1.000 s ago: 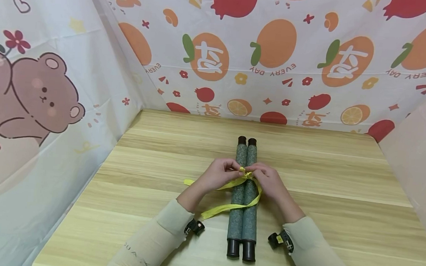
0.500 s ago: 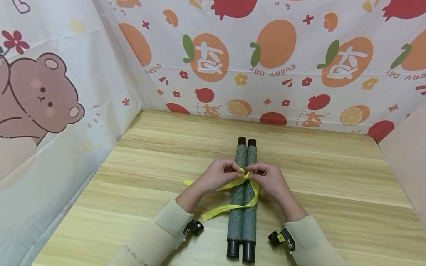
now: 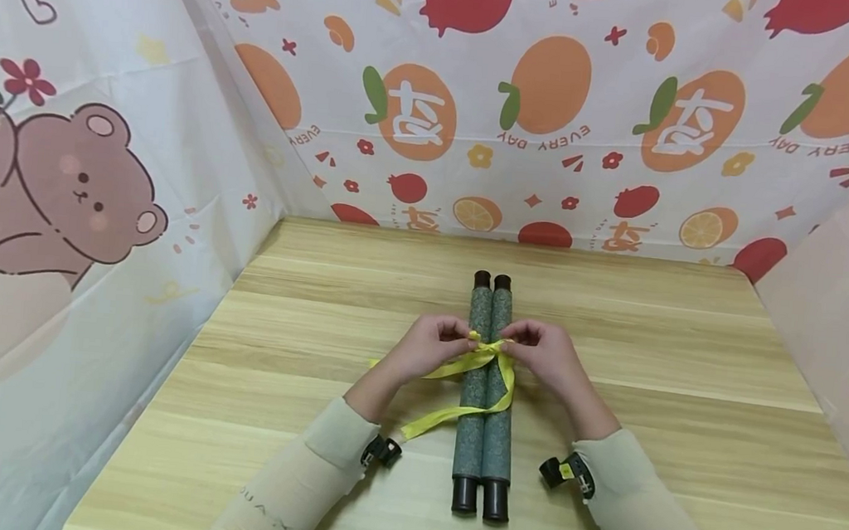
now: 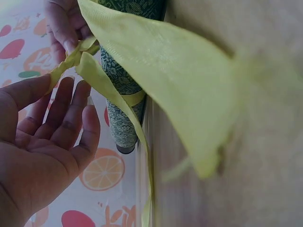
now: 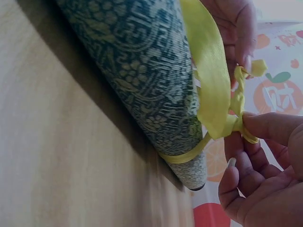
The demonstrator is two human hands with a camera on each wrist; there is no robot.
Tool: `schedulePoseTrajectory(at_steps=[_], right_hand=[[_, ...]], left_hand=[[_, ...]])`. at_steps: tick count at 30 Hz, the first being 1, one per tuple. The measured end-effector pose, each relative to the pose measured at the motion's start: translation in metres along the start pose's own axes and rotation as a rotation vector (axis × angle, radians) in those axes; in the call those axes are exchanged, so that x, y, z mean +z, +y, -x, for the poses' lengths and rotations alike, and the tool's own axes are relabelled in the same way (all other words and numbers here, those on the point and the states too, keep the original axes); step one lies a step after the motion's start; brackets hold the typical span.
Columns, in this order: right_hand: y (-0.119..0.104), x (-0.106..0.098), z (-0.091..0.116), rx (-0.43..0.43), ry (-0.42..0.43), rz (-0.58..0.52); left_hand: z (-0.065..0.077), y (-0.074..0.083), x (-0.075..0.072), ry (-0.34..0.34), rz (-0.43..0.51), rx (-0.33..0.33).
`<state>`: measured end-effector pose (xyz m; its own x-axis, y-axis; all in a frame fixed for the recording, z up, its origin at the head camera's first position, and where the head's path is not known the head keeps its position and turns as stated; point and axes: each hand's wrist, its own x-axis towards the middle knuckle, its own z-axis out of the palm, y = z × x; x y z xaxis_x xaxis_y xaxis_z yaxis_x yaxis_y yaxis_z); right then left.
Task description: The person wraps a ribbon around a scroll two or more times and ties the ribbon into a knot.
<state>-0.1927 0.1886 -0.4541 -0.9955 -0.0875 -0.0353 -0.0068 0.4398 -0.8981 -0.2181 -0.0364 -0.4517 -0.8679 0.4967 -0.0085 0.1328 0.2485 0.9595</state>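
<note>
A scroll in green patterned cloth lies rolled from both ends as two parallel rolls (image 3: 470, 435) with dark end knobs. Around its upper half runs a yellow ribbon (image 3: 507, 380), knotted on top, its loose tails trailing left across the rolls and table. My left hand (image 3: 429, 348) pinches a short ribbon end between thumb and index finger, left of the knot. On the other side, my right hand (image 3: 543, 353) pinches the ribbon by the knot with thumb and forefinger. In the right wrist view the ribbon band (image 5: 182, 156) circles the roll (image 5: 142, 90).
The scroll rests on a light wood-grain table (image 3: 303, 289). Behind stands a white cloth backdrop with fruit prints (image 3: 551, 84); a bear-printed cloth (image 3: 86, 188) hangs at the left. Each sleeve carries a small black wrist camera (image 3: 381, 451).
My hands have drawn slightly apart, the left leftward and the right rightward, stretching the ribbon between them at the knot. The scroll has stayed in place.
</note>
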Motion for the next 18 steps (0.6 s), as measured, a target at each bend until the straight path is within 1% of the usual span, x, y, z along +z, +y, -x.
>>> schedulePoseTrajectory(at_steps=[4, 9, 13, 18], right_hand=[[-0.0011, -0.0039, 0.0004, -0.004, 0.006, 0.008], [-0.0036, -0.0065, 0.0014, -0.047, 0.022, 0.061], [-0.0043, -0.0079, 0.0023, -0.09, 0.01, 0.095], [-0.0044, -0.0104, 0.0041, -0.122, 0.004, 0.183]], left_hand=[[0.0016, 0.0, -0.0014, 0.01, -0.025, 0.015], [0.0031, 0.0, -0.0036, 0.025, -0.068, 0.015], [0.0046, -0.0002, -0.0059, 0.025, -0.091, 0.022], [0.008, 0.0002, -0.0098, 0.035, -0.124, 0.022]])
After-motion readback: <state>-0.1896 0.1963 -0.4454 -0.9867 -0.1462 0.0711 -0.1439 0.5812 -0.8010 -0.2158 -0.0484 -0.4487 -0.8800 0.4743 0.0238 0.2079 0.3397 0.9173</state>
